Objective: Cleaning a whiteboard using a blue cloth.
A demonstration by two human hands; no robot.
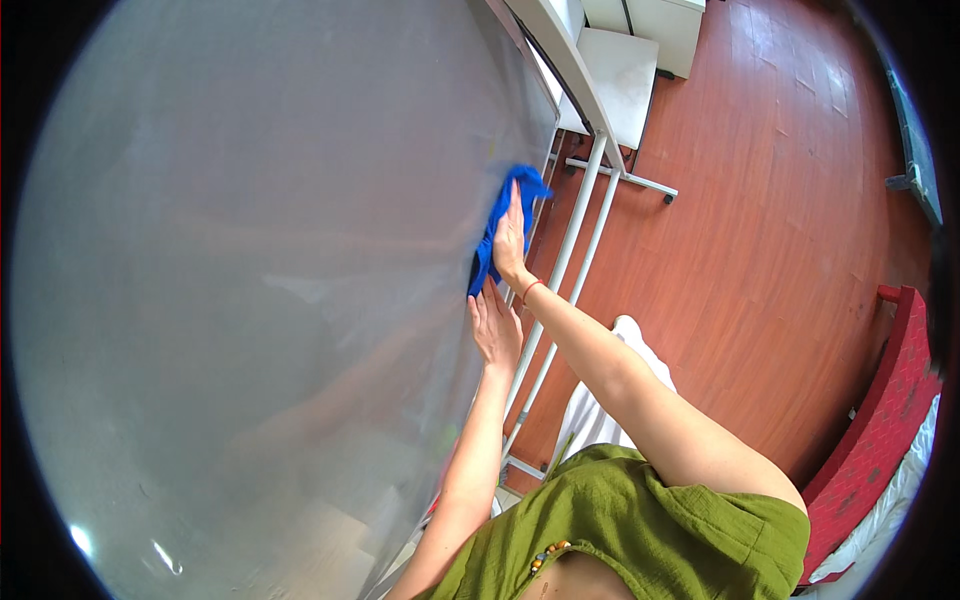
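A blue cloth [491, 225] lies flattened against a large, glossy whiteboard-like panel [262, 225], close to its right edge. My right hand [509, 241], with a red string at the wrist, presses on the cloth with its fingers extended together. Just below it, my left hand [496, 330] rests flat near the panel, its fingertips at the cloth's lower end; whether they touch the cloth or only the panel I cannot tell. Faint reflections of the arms show on the panel's surface.
White metal tubes [576, 217] of a stand run beside the panel, with a castered foot [651, 186]. Behind them stand a white-topped seat or small table [611, 82] and a white cabinet [667, 30]. A red padded piece of furniture [870, 442] is at the lower right, on the reddish wood-look floor [757, 225].
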